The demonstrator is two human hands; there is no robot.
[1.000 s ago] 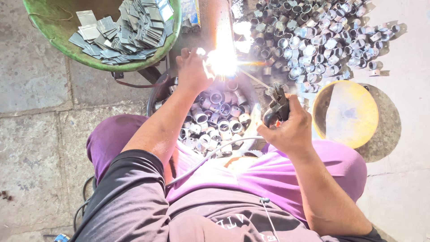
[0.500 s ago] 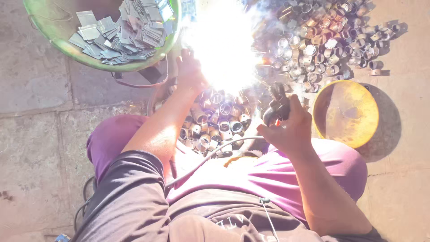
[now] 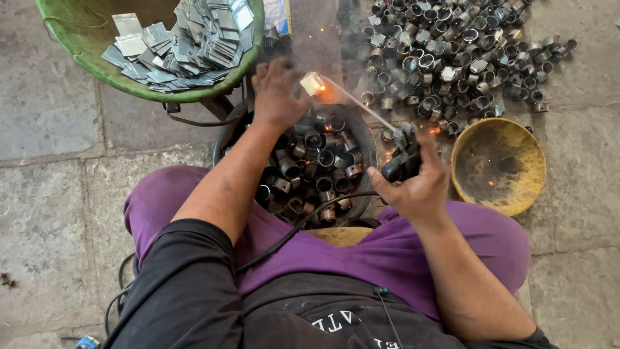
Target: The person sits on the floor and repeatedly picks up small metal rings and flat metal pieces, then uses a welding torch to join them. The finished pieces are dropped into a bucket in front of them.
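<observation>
While I sit over the stone floor (image 3: 51, 194) with my knees apart, my right hand (image 3: 413, 187) is closed around the black handle of the welding electrode holder (image 3: 402, 161), cable (image 3: 303, 226) trailing back across my lap. The thin grey welding rod (image 3: 358, 103) runs from the holder up and to the left; its long axis slants away from me, tip ending at the small square metal piece (image 3: 312, 83), where an orange glow and a few sparks show.

My left hand (image 3: 274, 94) lies palm down just left of that piece, fingers curled; it seems to steady the piece, but whether it grips or only presses I cannot tell, since the fingertips are hidden behind the hand itself. The left hand is the nearer one to the piece; the right is well apart, joined only by the rod.

Below both hands: dark round pan filled with short steel ring sections (image 3: 310, 168). Upper left: green basin (image 3: 84, 45) holding flat cut metal plates (image 3: 187, 42). Upper right: loose heap of similar steel rings (image 3: 452, 52) on the floor. Right of the holder: empty yellow bowl (image 3: 497, 165), scorched inside.

What the piece rests on is hidden by smoke, glare and my left hand; the basin is cut off at the top edge
</observation>
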